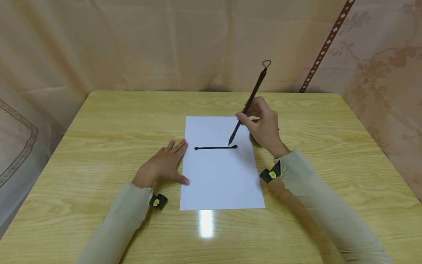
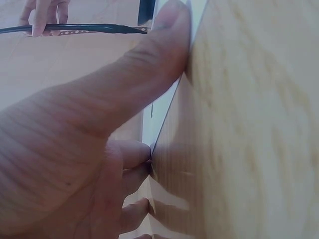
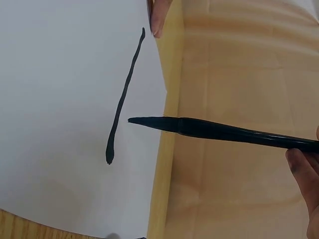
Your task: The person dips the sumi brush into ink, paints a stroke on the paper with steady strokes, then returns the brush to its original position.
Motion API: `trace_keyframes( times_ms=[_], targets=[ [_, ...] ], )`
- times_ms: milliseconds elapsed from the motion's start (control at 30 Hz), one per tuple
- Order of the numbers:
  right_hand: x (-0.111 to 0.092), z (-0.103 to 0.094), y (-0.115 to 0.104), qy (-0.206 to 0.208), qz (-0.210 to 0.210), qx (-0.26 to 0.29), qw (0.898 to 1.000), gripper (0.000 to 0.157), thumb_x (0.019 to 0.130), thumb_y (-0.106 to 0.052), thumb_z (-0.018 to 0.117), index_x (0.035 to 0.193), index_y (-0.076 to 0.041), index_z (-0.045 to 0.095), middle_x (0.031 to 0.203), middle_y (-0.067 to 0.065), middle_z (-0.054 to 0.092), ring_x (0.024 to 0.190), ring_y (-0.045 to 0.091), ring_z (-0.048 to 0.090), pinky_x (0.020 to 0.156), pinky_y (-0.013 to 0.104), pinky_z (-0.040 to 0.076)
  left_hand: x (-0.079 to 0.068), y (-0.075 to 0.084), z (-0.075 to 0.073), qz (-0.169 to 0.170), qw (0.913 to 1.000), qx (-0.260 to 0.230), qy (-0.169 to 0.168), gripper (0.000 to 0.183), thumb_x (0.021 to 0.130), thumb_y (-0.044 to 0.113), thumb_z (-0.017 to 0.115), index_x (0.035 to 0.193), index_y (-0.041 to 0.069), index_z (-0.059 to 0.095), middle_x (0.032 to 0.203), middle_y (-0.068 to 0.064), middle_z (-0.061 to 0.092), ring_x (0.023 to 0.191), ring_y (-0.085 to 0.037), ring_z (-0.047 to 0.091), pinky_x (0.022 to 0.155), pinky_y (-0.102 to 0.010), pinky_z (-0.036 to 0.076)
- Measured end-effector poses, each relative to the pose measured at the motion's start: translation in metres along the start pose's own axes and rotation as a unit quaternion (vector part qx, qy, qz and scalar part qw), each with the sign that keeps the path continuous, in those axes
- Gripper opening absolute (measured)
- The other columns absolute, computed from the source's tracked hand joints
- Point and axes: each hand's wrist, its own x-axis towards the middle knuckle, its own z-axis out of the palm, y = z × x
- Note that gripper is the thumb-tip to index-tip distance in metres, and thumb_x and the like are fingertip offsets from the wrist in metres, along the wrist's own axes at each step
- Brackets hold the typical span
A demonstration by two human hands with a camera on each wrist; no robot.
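A white sheet of paper (image 1: pixel 221 179) lies on the table and bears one black horizontal stroke (image 1: pixel 215 147). My right hand (image 1: pixel 263 123) pinches a dark writing brush (image 1: pixel 252 96) by its shaft, tilted with the looped end up and to the right. In the right wrist view the brush tip (image 3: pixel 144 121) looks apart from the stroke, over bare paper. My left hand (image 1: pixel 165 165) rests at the paper's left edge with fingers spread. Its thumb (image 2: pixel 164 40) presses on the sheet's border in the left wrist view.
A small dark round object (image 1: pixel 254 138), mostly hidden behind my right hand, stands at the paper's right edge. The yellow wooden table (image 1: pixel 115 121) reaches back to a beige curtain (image 1: pixel 158 44). Each wrist carries a small black camera (image 1: pixel 271 173).
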Motion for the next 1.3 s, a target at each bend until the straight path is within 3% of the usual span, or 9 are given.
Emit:
trace_keyframes(
  times_ms=[700, 1300],
  targets=[
    [0.008, -0.016, 0.002, 0.007, -0.006, -0.032, 0.999, 0.027, 0.081, 0.000, 0.072, 0.099, 0.008, 0.054, 0.085, 0.019, 0.068, 0.072, -0.013, 0.059, 0.057, 0.008, 0.049, 0.001, 0.000, 0.002, -0.009, 0.9999, -0.007, 0.002, 0.120, 0.071, 0.049, 0.079, 0.154, 0.007, 0.003, 0.162, -0.008, -0.003, 0.147, -0.037, -0.008, 0.117, -0.058, 0.007],
    [0.012, -0.039, 0.004, 0.011, 0.016, -0.053, 0.998, 0.031, 0.085, 0.001, 0.067, 0.111, 0.009, 0.052, 0.093, 0.021, 0.068, 0.078, -0.008, 0.061, 0.068, 0.009, 0.052, -0.001, 0.001, 0.002, -0.004, 0.9999, -0.013, 0.004, 0.119, 0.072, 0.049, 0.078, 0.153, 0.005, 0.004, 0.162, -0.010, -0.001, 0.147, -0.038, -0.006, 0.116, -0.059, 0.008]
  ],
)
